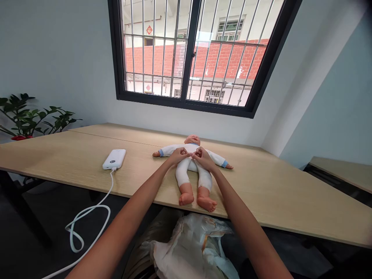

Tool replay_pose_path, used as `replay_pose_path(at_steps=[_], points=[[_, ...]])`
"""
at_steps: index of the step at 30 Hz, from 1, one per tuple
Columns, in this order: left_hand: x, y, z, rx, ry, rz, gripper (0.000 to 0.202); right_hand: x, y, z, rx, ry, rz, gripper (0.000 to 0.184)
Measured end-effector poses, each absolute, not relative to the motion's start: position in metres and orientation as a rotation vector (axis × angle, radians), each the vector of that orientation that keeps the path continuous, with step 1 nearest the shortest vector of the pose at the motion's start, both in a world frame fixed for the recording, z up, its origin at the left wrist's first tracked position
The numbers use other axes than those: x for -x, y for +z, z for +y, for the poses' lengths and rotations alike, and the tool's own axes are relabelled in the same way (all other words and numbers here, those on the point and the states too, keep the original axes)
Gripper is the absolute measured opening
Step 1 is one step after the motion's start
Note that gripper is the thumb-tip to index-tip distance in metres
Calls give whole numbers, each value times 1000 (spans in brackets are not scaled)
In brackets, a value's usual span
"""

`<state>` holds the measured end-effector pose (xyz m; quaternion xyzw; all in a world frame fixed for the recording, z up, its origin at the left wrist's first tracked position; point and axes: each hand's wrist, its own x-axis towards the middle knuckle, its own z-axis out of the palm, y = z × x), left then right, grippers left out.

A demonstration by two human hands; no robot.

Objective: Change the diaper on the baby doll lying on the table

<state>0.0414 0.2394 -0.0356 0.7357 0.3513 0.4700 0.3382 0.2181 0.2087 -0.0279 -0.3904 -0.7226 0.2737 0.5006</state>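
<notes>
A baby doll (182,171) lies on its back on the table, head towards the window and bare feet towards me. It wears a white shirt (172,149) with blue cuffs and a blue collar. Its arms are spread wide, and its legs have white cloth upper parts. Over the doll's belly, my left hand (180,155) is closed in a pinch on the front of the shirt. My right hand (202,157) pinches the shirt close beside it, and the fingertips of both hands nearly meet. The exact bit of cloth between the fingers is hidden.
On the left of the wooden table (261,186) lies a white power bank (114,159), its white cable (109,217) hanging off the front edge. A crumpled white plastic bag (186,248) rests on my lap. A potted plant (31,116) stands far left, below a barred window (186,102).
</notes>
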Motion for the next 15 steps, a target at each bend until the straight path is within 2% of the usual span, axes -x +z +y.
replay_pose_path(at_steps=[7, 15], points=[[-42, -37, 240, -1971, 1224, 867, 42, -218, -28, 210, 978, 672, -1723, 38], [-43, -40, 240, -1993, 1246, 915, 41, -220, -31, 212, 1000, 582, -1765, 28]])
